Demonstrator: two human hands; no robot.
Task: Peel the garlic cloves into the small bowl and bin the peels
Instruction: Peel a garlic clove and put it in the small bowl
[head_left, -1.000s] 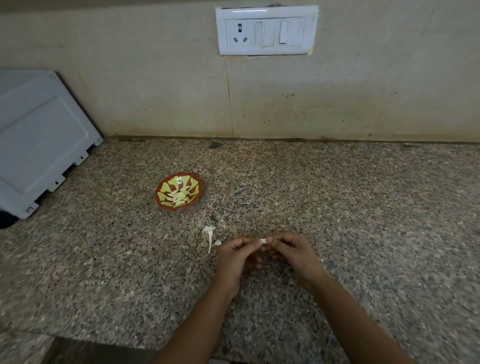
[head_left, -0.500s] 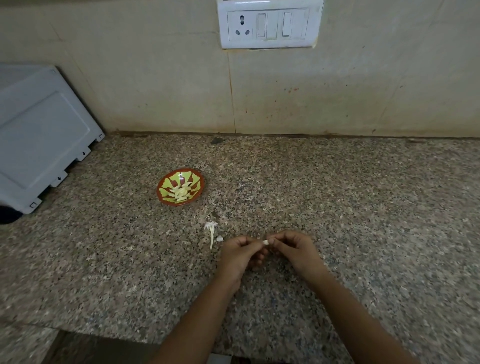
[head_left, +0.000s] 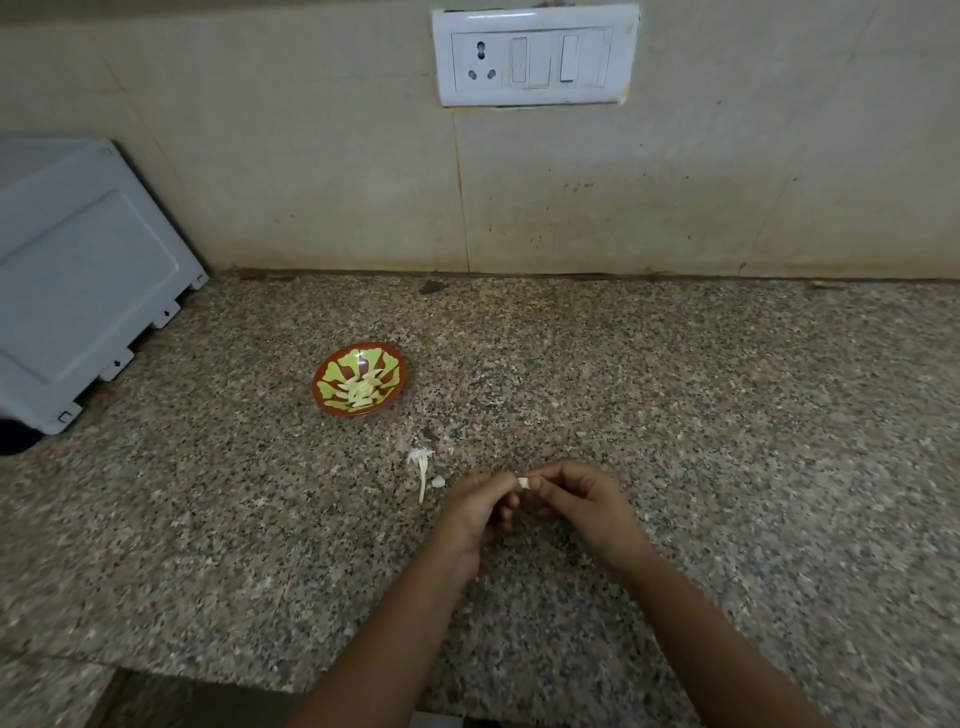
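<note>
**Over the speckled desk: one clove pinched between two hands**

Above the near part of the granite desk (head_left: 675, 415), in the head view (the only one there is), the left hand (head_left: 475, 512) and the right hand (head_left: 587, 501) meet fingertip to fingertip. Both sets of fingers are closed, and between them sits a single garlic clove (head_left: 523, 483), a small pale scrap of which only a sliver shows. Whether its skin is on or half off is too small to tell.

By my judgement the clove is very light, firm inside and wrapped in dry, papery skin that tears easily. A peeled surface may turn slick, so the hold belongs at the two ends, with a nail lifting the skin at the root end.

Counted: one clove in hand. One small bowl (head_left: 360, 380), red-rimmed with a green pattern, stands well apart up and to the left, holding a heap of peeled cloves (head_left: 363, 391) too overlapped to count. Just left of the left hand lie loose peels (head_left: 422, 467): one long stalk-like strip and one small white bit beside it. No bin is in view.

Further off: one grey appliance (head_left: 78, 275) and one wall switchboard (head_left: 535, 54).
</note>
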